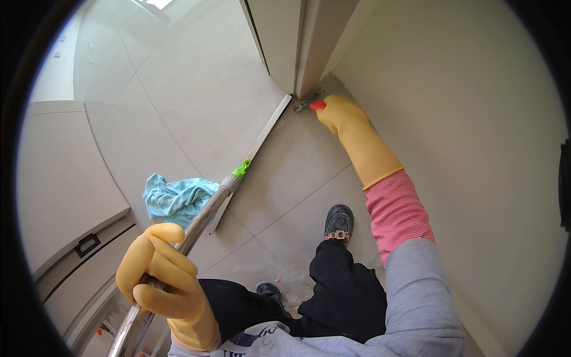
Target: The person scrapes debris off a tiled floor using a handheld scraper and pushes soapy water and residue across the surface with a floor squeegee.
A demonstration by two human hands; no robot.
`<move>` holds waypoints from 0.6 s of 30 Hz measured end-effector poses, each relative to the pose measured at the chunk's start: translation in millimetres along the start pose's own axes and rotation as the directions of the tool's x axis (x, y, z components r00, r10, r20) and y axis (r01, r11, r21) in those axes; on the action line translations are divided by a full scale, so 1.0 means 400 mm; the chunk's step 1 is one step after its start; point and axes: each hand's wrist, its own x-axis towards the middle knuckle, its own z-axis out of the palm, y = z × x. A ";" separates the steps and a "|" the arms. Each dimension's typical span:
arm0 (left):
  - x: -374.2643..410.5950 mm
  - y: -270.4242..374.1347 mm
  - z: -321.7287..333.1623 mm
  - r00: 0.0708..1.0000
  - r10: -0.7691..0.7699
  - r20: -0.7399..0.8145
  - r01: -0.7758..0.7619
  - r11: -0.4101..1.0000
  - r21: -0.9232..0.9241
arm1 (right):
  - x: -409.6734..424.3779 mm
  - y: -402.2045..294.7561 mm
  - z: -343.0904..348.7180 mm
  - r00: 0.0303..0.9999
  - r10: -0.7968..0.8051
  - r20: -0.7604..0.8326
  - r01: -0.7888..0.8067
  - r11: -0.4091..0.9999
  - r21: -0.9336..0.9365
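Note:
My left hand (163, 274), in a yellow rubber glove, grips the metal pole (205, 214) of a floor squeegee. A green joint (242, 169) links the pole to the long squeegee head (270, 129), which lies across the grey floor tiles (299, 174). My right hand (341, 111), gloved alike, is shut on a scraper with a red handle (317, 105). Its dirty metal blade (308, 100) is on the floor at the foot of the door frame (319, 44). A light blue cloth (180, 198) lies crumpled on the floor beside the pole.
A pale wall (455, 134) rises close on the right. White cabinets (67, 169) with a black handle (87, 245) stand at the left. The edge of a door panel (276, 40) is at the top. Small debris and whitish smears lie near my shoes (339, 218).

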 end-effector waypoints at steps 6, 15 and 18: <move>-0.006 0.004 -0.012 1.000 -0.018 -0.024 0.021 0.991 0.133 | 0.008 0.037 0.032 0.996 -0.023 -0.080 0.026 0.999 0.042; -0.031 -0.020 -0.030 0.995 -0.034 -0.093 0.067 0.924 0.375 | -0.185 0.370 0.201 0.993 -0.012 -0.118 0.038 0.975 0.219; -0.007 -0.013 -0.048 0.996 -0.085 0.026 0.080 0.982 0.170 | -0.357 0.465 0.330 0.987 0.120 -0.104 -0.089 0.961 0.261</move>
